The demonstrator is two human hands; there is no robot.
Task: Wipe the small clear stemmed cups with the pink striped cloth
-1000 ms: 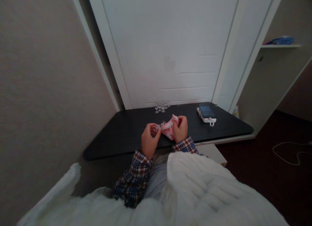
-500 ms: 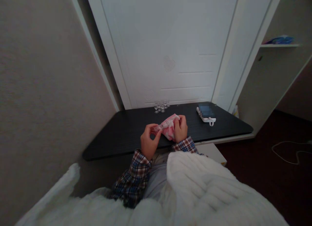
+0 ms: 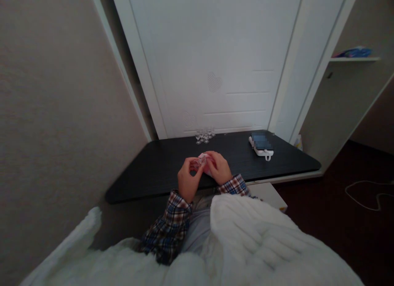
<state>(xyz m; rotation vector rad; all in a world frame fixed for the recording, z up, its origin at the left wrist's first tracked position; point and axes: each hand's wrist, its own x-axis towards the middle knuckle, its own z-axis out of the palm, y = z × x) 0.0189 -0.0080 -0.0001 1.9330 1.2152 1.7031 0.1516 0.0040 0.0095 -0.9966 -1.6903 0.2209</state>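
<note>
Operator: From my remote station, head view. Left hand [image 3: 188, 182]: thumb and fingers curled in a ring, pinching a clear stemmed cup [image 3: 196, 164]. Right hand [image 3: 221, 169]: closed on a pink-and-white cloth [image 3: 207, 170], bunched against the cup's far end.

Observer: Where is the cup, exactly?

Operator: Between my two hands, above the near part of the black tabletop [image 3: 147, 167]. I cannot tell which end is the rim; fingers and cloth hide it.

Observer: Handling notes?

Operator: My judgement: pinch light, near the sturdier part, since thin clear walls may crack or slip. Press the cloth with soft fingertips, moving around the curve rather than across it. Support the stem; twisting both ends against each other would load it badly. Gather loose folds so they don't snag.

Observer: Materials?

Operator: Cup: transparent, smooth-looking, rounded; glass or plastic, I cannot tell. Cloth: soft, creased. Tabletop: dark, faint grain, rounded corners. At its back, a cluster of clear stemmed cups [image 3: 205, 135], close together. To the right, a dark-screened phone [image 3: 261, 141] on a white case-like block [image 3: 263, 153] with a small loop.
</note>
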